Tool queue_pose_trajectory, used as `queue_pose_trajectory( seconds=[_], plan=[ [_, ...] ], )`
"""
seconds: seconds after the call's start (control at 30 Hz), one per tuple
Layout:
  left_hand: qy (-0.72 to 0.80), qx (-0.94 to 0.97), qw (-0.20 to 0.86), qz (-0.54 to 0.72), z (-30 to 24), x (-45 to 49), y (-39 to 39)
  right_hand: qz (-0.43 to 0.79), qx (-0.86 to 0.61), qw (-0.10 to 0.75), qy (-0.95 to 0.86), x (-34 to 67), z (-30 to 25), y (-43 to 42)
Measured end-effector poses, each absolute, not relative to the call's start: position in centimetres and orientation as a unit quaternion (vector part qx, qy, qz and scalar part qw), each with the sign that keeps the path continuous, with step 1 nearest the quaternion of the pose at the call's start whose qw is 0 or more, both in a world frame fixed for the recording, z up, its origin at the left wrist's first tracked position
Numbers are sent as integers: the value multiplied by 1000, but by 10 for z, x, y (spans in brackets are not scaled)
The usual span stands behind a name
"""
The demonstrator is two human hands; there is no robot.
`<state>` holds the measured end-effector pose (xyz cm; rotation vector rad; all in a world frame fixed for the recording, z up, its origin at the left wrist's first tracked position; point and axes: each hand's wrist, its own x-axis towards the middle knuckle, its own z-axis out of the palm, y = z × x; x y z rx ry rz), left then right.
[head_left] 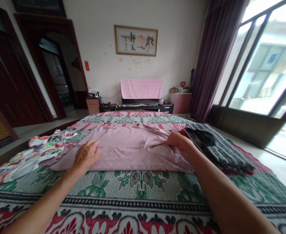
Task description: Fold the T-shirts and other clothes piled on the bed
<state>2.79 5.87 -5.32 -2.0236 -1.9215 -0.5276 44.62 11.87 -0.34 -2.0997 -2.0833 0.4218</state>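
Observation:
A pale pink shirt (pixel 123 152) lies spread across the patterned bedcover, with wrinkles and a raised fold at its right part. My left hand (pixel 86 154) rests on the shirt's left side, palm down, its fingers stretched out. At the shirt's right end, my right hand (pixel 178 140) is closed with its fingertips pinching a bunched part of the cloth, perhaps a sleeve. The pinched edge itself is partly hidden by the fingers.
A crumpled multicoloured white garment (pixel 35 156) lies to the left. Folded black, grey and red clothes (pixel 218 146) are stacked at the right. The bedcover (pixel 138 185) has green and red flowers. Beyond the bed stands a low cabinet with a pink cloth (pixel 141 88) above it.

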Motion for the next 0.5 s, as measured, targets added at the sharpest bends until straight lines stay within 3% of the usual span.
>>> queue_pose_trajectory(
  seconds=[0.3,0.5],
  plan=[
    [-608,-774,-18,-173,-23,178,85,225,-694,86,-679,446,-5,118],
    [-635,-747,-54,-188,-30,230,100,80,-660,133,-735,441,-20,123]
  ],
)
